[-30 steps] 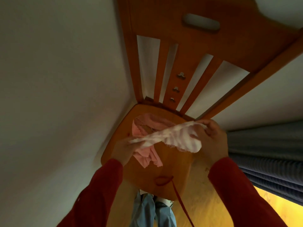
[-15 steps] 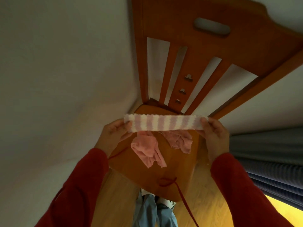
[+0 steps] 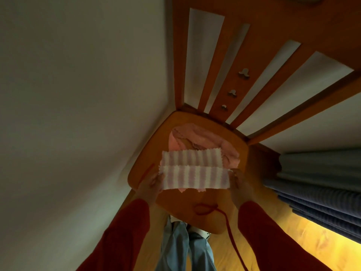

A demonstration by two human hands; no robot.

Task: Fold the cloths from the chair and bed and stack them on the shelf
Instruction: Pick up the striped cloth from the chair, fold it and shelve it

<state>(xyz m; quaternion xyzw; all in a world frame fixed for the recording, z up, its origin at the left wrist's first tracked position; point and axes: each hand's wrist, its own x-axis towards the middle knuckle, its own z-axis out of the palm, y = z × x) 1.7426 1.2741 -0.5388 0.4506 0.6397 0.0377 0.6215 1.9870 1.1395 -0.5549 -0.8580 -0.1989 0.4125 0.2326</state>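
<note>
- The striped cloth (image 3: 192, 169) lies over the seat of the wooden chair (image 3: 230, 192), partly covering the crumpled pink cloth (image 3: 205, 141) behind it.
- The left hand (image 3: 150, 184) pinches the near left corner; the right hand (image 3: 240, 184) pinches the near right corner. Fingers of both are closed on the fabric edge.
- The long axis runs left to right, parallel to the seat front; the stripes run across it, towards the chair back.
- A near flap overlaps a far flap, so the fold appears to be in progress.
- Recommended: keep both corners level and taut, align the scalloped edges before releasing, and press the crease flat.
- Avoid catching the pink cloth or the red cord (image 3: 224, 216) in the fold.
</note>
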